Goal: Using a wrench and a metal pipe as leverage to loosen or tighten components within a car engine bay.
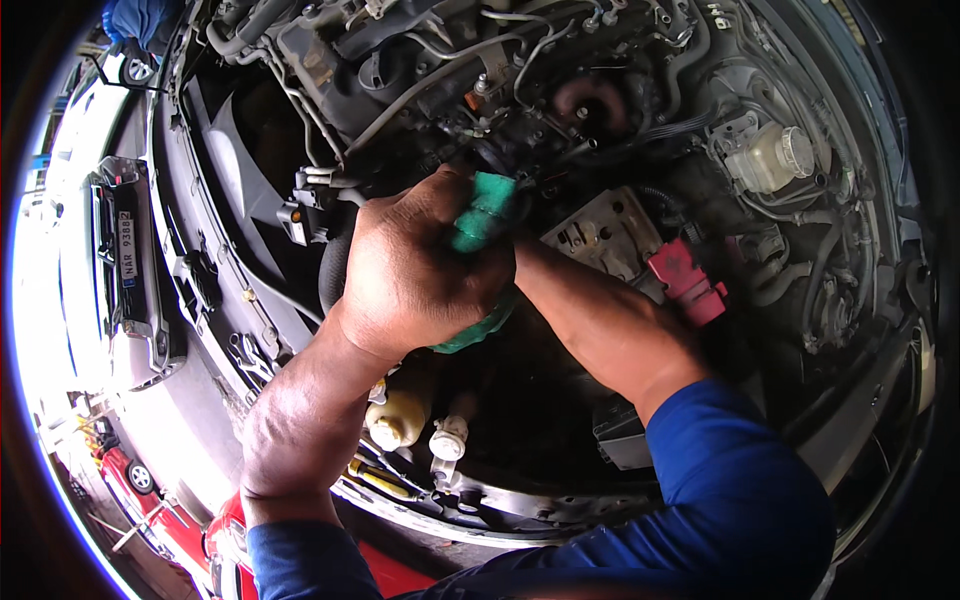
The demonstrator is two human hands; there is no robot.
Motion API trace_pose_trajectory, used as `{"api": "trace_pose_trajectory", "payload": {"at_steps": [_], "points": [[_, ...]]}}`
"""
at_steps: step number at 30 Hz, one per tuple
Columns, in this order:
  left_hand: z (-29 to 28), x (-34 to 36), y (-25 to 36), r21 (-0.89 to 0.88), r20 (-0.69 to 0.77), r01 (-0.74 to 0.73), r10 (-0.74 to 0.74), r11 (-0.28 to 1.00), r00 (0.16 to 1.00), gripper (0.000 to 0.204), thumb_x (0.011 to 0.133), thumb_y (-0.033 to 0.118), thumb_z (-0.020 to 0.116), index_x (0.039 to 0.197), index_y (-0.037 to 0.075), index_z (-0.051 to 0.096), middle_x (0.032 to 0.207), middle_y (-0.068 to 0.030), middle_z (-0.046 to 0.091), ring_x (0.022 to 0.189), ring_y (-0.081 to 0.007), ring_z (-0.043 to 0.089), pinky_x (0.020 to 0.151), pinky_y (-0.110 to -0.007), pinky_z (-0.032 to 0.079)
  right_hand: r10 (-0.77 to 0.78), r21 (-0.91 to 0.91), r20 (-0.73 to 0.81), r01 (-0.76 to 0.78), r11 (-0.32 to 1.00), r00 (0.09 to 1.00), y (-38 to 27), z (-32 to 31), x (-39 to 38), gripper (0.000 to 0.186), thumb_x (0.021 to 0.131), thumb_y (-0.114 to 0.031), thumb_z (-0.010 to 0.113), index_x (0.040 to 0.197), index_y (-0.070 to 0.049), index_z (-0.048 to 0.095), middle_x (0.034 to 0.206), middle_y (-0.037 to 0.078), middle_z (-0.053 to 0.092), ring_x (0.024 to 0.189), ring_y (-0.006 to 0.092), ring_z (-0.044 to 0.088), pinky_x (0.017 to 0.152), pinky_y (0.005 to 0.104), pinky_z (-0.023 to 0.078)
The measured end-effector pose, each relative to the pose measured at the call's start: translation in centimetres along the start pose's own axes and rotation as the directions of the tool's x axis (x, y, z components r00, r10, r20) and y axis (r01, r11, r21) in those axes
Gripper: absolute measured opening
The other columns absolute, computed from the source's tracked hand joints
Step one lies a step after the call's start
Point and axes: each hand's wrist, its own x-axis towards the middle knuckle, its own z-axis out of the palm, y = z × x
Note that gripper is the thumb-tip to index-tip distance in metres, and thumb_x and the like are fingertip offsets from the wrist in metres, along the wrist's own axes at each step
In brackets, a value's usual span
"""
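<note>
My left hand [415, 265] is closed in a fist around a green cloth [488, 205]. One end of the cloth sticks out above the fingers, and a crumpled part shows below the hand. From the right, my right forearm [600, 320] reaches in under a blue sleeve, its wrist close behind the left hand. The right hand's fingers are hidden behind the left hand and the cloth, in a dark, blurred spot. Both hands are over a car's engine bay, just in front of the engine [330, 75] with its hoses and pipes.
A metal bracket plate [600, 235] and a red plastic cover [687, 280] lie right of my hands. Farther right is a whitish fluid reservoir [765, 160]. Near the front edge are a cream-coloured reservoir [393, 425], a yellow-handled tool [378, 478] and wrenches [250, 355].
</note>
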Motion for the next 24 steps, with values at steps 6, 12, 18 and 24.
{"api": "trace_pose_trajectory", "payload": {"at_steps": [6, 12, 18, 24], "points": [[0.1, 1.0, 0.6, 0.087, 0.028, -0.020, 0.018, 0.996, 0.999, 0.023, 0.070, 0.011, 0.075, 0.089, 0.002, 0.065, 0.075, -0.0180, 0.067, 0.071, -0.0399, 0.070, 0.062, -0.041, 0.056, 0.122, 0.129, 0.069, -0.130, 0.983, 0.990, -0.3, -1.0, 0.5, 0.033, 0.099, -0.035, 0.060, 0.115, -0.007, 0.061, 0.104, 0.000, 0.060, 0.095, 0.0091, 0.059, 0.082, 0.0286, 0.053], [-0.5, 2.7, 1.9, 0.176, 0.083, 0.055, -0.070, 0.983, 0.994, 0.029, 0.069, 0.014, 0.077, 0.093, 0.002, 0.067, 0.081, -0.0213, 0.069, 0.076, -0.0427, 0.070, 0.065, -0.044, 0.057, 0.165, 0.110, 0.003, -0.164, 0.980, 0.986, -0.9, -1.3, 0.5, 0.032, 0.098, -0.034, 0.063, 0.112, -0.005, 0.063, 0.101, 0.000, 0.062, 0.091, 0.0097, 0.060, 0.079, 0.0292, 0.053], [-0.3, 1.4, 0.2, 0.102, 0.019, -0.060, 0.059, 0.993, 0.998, 0.018, 0.079, 0.015, 0.078, 0.090, 0.005, 0.068, 0.072, -0.0107, 0.068, 0.063, -0.0221, 0.068, 0.062, -0.035, 0.056, 0.068, -0.101, -0.069, -0.075, 0.992, 0.995, 0.6, -1.9, 0.7, 0.032, 0.096, -0.033, 0.066, 0.110, -0.005, 0.064, 0.098, 0.000, 0.063, 0.088, 0.0099, 0.059, 0.078, 0.0297, 0.053], [-0.8, 1.3, 0.8, 0.107, 0.041, 0.063, -0.068, 0.992, 0.997, 0.018, 0.078, 0.014, 0.077, 0.088, 0.005, 0.067, 0.075, -0.0111, 0.068, 0.067, -0.0202, 0.068, 0.064, -0.034, 0.055, -0.006, -0.305, -0.128, -0.034, 0.952, 0.992, -0.2, -2.8, 0.8, 0.032, 0.095, -0.032, 0.068, 0.108, -0.004, 0.064, 0.095, 0.001, 0.064, 0.085, 0.0101, 0.059, 0.076, 0.0303, 0.053]]}}
